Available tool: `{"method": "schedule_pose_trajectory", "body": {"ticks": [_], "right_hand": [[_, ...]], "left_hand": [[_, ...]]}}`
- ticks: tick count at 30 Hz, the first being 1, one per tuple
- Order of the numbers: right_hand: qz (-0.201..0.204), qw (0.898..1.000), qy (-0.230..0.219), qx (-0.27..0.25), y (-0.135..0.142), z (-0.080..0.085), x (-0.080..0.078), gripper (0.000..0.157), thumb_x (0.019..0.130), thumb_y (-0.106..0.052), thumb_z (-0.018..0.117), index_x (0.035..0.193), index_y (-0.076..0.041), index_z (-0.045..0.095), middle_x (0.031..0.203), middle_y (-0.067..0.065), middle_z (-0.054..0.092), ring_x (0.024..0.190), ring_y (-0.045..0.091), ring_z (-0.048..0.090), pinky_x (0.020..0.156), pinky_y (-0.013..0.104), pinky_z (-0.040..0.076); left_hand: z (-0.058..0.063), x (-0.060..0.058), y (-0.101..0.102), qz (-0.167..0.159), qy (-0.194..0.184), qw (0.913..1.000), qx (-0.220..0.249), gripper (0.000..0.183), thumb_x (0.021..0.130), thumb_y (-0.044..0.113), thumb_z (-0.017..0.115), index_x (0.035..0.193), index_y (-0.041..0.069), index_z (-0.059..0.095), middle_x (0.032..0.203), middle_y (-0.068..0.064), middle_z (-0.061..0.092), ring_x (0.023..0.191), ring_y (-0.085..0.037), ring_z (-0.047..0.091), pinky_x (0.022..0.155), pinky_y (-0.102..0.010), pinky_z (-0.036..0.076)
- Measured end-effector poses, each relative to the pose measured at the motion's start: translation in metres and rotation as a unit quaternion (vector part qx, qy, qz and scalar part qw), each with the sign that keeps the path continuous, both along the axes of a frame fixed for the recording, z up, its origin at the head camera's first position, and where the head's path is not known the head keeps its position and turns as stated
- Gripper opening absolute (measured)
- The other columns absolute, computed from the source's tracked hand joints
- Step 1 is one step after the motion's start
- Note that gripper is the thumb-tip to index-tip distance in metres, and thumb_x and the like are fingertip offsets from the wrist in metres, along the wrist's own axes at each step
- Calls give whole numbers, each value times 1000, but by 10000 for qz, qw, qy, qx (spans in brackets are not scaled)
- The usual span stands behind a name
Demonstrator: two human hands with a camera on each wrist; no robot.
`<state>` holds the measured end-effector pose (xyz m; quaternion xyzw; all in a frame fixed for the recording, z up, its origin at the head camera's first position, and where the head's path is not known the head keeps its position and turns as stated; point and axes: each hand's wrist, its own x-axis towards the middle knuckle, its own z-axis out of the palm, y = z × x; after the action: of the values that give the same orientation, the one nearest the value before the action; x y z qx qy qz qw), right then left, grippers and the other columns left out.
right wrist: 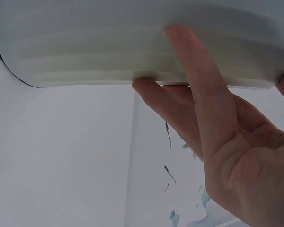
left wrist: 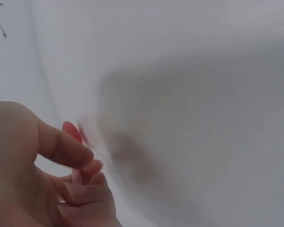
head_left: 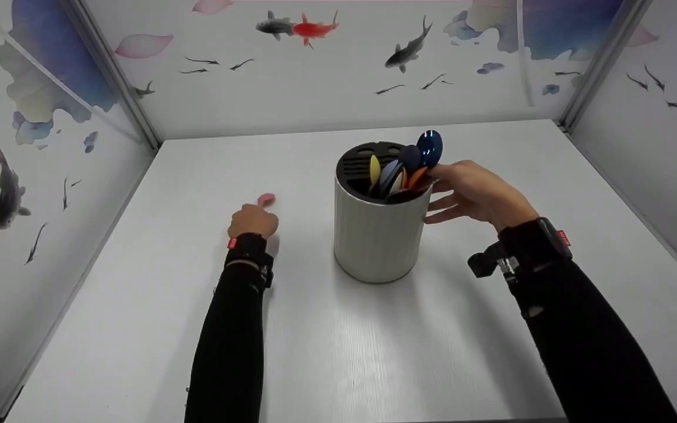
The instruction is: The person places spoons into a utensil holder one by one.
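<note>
A white ribbed cylindrical utensil holder (head_left: 376, 241) with a black slotted top (head_left: 353, 164) stands upright on the table. Several colourful utensils, among them a shiny dark blue spoon (head_left: 431, 148) and a yellow one (head_left: 374, 170), stick out of it. My right hand (head_left: 476, 191) touches the holder's right side, its fairly straight fingers spread on the wall (right wrist: 85, 52) and the thumb near the rim. To the left of the holder, my left hand (head_left: 253, 221) pinches a small pink spoon (head_left: 266, 200) low over the table. In the left wrist view the fingers mostly hide its handle.
A white table (head_left: 327, 352) lies under both hands. White panels with painted fish stand around it: a back wall (head_left: 338, 88), a left wall (head_left: 50, 164) and a right wall (head_left: 650, 147). Metal posts (head_left: 118, 76) mark the back corners.
</note>
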<state>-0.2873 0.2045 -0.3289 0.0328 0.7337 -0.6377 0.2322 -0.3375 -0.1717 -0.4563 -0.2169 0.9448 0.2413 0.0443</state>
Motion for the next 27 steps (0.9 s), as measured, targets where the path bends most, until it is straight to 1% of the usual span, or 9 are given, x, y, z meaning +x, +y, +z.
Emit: {"method": "schedule_pose_trajectory", "body": {"ticks": [4,7,11,13,14,18,20,23,27], "right_hand": [[13,10000,1,-8,-1,0,0,48,100,-34,61,132,2,61,132,21,60,105,40,71,85,49,58],[-12,10000,10,-25,-1,0,0,47,101,-34,61,132,2,61,131,21,60,104,40,71,85,50,58],[-42,10000,15,-77,0,0,0,47,100,-33,63,131,3,62,130,21,61,103,39,71,85,50,58],[-29,10000,21,-86,0,0,0,47,100,-33,63,130,3,62,129,21,62,103,39,71,85,50,58],[-10,10000,29,-87,1,0,0,48,100,-34,63,131,3,62,129,21,61,103,39,71,85,50,58],[46,10000,67,-51,1,0,1,51,100,-37,64,133,2,60,130,20,61,103,37,71,85,49,58],[48,10000,85,-17,1,1,1,52,100,-38,63,133,2,60,130,20,60,103,37,72,85,49,58],[22,10000,72,19,0,1,1,51,100,-37,63,133,2,60,132,21,60,103,38,72,85,49,58],[3,10000,40,86,-1,0,1,52,100,-38,63,134,1,60,133,21,59,102,38,72,85,48,58]], "left_hand": [[2,2,1,39,199,9994,292,28,92,20,45,100,2,65,96,-11,63,83,-24,55,69,-39,47],[5,2,0,124,523,9965,640,28,93,18,44,99,1,65,92,-11,62,81,-25,54,67,-40,45],[12,0,2,405,1145,9819,1450,31,94,20,44,103,-1,66,91,-11,62,81,-25,54,66,-39,44],[15,-2,4,562,1600,9648,2012,27,95,20,46,90,0,64,81,-8,57,75,-23,50,62,-35,40],[18,-2,6,626,1877,9521,2333,26,95,20,48,82,1,60,75,-6,53,70,-21,47,60,-33,38],[28,-4,14,653,2970,8889,3427,37,94,14,53,60,9,41,59,2,34,57,-16,34,53,-29,27],[35,-4,18,533,3369,8630,3728,40,93,12,55,56,12,39,56,4,31,54,-13,31,52,-27,24],[46,-2,24,310,3728,8397,3936,41,93,10,57,55,13,40,55,6,31,53,-11,31,50,-26,23],[59,2,33,50,3907,8217,4150,40,93,7,57,56,12,43,55,5,35,52,-10,33,48,-26,25]]}}
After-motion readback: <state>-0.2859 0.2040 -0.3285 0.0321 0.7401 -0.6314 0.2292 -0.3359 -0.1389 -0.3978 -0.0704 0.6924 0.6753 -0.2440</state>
